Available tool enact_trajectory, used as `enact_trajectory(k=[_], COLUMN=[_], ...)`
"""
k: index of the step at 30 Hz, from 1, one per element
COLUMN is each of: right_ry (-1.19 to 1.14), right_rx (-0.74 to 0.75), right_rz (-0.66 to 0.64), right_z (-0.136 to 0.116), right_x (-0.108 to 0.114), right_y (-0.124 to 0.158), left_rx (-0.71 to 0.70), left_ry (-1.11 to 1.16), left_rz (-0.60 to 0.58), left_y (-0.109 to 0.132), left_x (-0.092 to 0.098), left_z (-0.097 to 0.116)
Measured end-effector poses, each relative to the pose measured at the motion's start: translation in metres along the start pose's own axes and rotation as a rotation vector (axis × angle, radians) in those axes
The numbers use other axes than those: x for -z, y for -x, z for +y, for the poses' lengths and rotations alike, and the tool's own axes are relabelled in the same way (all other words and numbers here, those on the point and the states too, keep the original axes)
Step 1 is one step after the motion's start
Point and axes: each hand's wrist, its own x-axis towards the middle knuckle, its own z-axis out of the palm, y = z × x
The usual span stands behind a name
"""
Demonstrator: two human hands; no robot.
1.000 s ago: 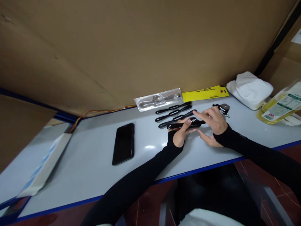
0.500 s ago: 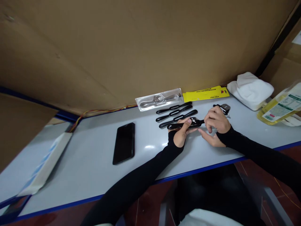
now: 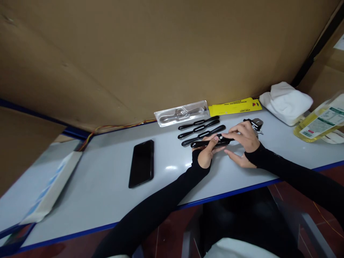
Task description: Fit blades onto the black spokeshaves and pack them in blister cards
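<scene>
My left hand [image 3: 208, 152] is closed around a black spokeshave [image 3: 200, 144], held level just above the table. My right hand [image 3: 243, 139] reaches over the tool's middle. Its fingertips touch a small shiny part there, while the thumb stands apart lower down. The fingers partly cover the spokeshave's centre and right handle. Beyond the left hand, three black spokeshave bodies [image 3: 199, 129] with slotted middles lie side by side. Behind my right hand is a small pile of black and silver metal parts [image 3: 257, 124].
A clear plastic blister tray [image 3: 182, 113] and yellow printed cards [image 3: 236, 106] lie along the cardboard wall [image 3: 161, 53]. A black phone [image 3: 142, 164] lies left of my hands. At the right are a white cloth bundle [image 3: 286, 102] and a bottle of yellow liquid [image 3: 319, 120].
My right hand has shifted slightly left and its fingers have stretched out onto the spokeshave's middle. The left hand keeps its hold almost unmoved.
</scene>
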Motion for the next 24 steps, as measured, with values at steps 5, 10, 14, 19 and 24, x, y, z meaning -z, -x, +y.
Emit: enact_trajectory(k=[5,10,14,19,24], right_ry=[-0.017,0.007,-0.021,0.011,0.002], right_rx=[0.030,0.039,0.011,0.019,0.028], right_rz=[0.035,-0.032,-0.020,0.021,0.041], right_z=[0.0016,0.0021,0.0016,0.0012,0.0011], right_x=[-0.0009,0.0011,0.0004,0.0003,0.0009], right_y=[0.0003,0.0013,0.0018,0.0016,0.0010], left_rx=[0.009,0.046,0.064,0.057,0.049], left_ry=[0.012,0.036,0.031,0.038,0.043], left_rz=[-0.006,-0.051,-0.081,-0.045,-0.065], left_y=[0.0000,0.0006,0.0004,0.0001,-0.0003], left_x=[0.0001,0.0021,0.0035,0.0025,0.0039], left_z=[0.0007,0.0022,0.0036,0.0019,0.0021])
